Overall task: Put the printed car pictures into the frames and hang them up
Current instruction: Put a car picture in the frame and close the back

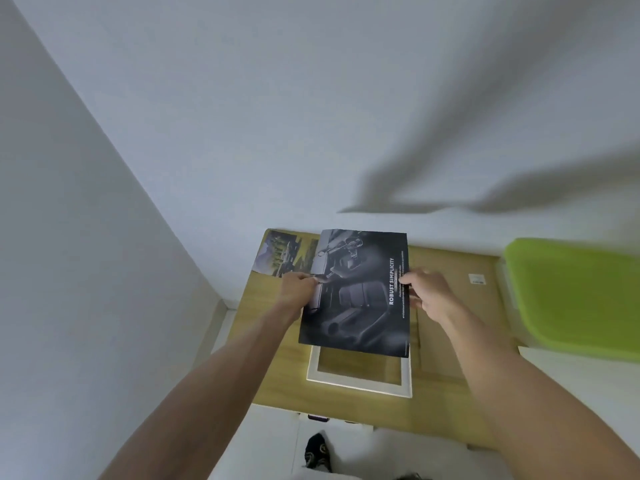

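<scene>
A white frame (360, 381) is laid flat on the wooden bench (273, 368), at its near side, with bench wood seen through its opening; nothing is seated in it yet. It seems to have been placed there so that a print can be lowered straight into it.

Just above it, a dark printed car picture (360, 296), showing a car interior and the words "ROBUST SIMPLICITY", is held up off the bench by both hands. Its left edge is pinched by the left hand (298, 289), thumb on the printed face, and its right edge is pinched by the right hand (431, 294), fingers curled round the margin. Being gripped at opposite edges, the sheet is kept taut and level, which would help in squaring it to the opening. Its lower edge overlaps the far side of the frame, so the step in hand is judged to be the aligning and lowering of the print.

Further back, a second car picture (277, 256), an outdoor scene, is lying at the far left corner of the bench, partly covered by the held sheet and presumably awaiting a frame. Brown board (453, 306) is spread over the right of the bench. At the far right a box with a green lid (575, 292) is seen; its contents are hidden. Nothing is hung on the wall (242, 116) yet.
</scene>
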`<state>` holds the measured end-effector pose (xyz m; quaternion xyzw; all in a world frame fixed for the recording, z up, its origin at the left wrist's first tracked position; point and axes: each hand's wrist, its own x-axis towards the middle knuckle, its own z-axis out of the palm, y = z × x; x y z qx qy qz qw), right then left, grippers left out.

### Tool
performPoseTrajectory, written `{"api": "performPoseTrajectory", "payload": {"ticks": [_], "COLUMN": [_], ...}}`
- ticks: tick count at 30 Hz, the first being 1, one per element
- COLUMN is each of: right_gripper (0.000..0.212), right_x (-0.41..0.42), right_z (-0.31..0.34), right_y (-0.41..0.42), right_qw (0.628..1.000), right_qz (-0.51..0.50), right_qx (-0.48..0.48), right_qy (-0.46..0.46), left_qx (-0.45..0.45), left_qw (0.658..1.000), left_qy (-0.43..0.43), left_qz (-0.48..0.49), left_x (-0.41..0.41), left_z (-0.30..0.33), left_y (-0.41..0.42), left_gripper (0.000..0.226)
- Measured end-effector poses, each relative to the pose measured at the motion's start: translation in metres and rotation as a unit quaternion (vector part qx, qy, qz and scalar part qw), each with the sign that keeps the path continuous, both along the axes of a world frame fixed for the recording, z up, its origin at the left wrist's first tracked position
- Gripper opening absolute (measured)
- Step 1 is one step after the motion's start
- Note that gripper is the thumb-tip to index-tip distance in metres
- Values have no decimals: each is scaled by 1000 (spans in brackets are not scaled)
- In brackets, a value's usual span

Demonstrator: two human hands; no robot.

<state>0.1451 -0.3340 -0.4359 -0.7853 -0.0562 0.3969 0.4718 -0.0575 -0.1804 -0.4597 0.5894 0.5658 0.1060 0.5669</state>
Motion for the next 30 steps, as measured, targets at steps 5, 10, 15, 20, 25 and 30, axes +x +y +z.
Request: {"api": "performPoseTrajectory", "payload": {"ticks": [5,10,15,20,25,30], "right_gripper": [32,46,49,53,55,55], "right_x": [-5,-15,-24,-25,-22,-19], "right_z": [-41,-77,-95,-99,-101,-106], "right_y": [-22,-35,-36,-37,-38,-39], "right_qw": [990,966,939,914,893,887], "right_qz": [33,99,155,186,233,243], "right_qx": [-108,-185,-216,-256,-272,-273], "right_qy": [-86,-153,-219,-254,-271,-282], "left_qx": [25,97,113,145,189,220], "left_qw": [996,977,968,955,935,914], "left_qy": [67,150,166,176,195,205], "left_qz": [-54,-115,-153,-190,-226,-273], "left_x": [5,-3,-12,-8,-2,2], "left_z": [-26,-47,-64,-67,-69,-74], "left_y": [-7,-21,-25,-24,-29,-35], "left_gripper": [14,23,44,34,26,34]}}
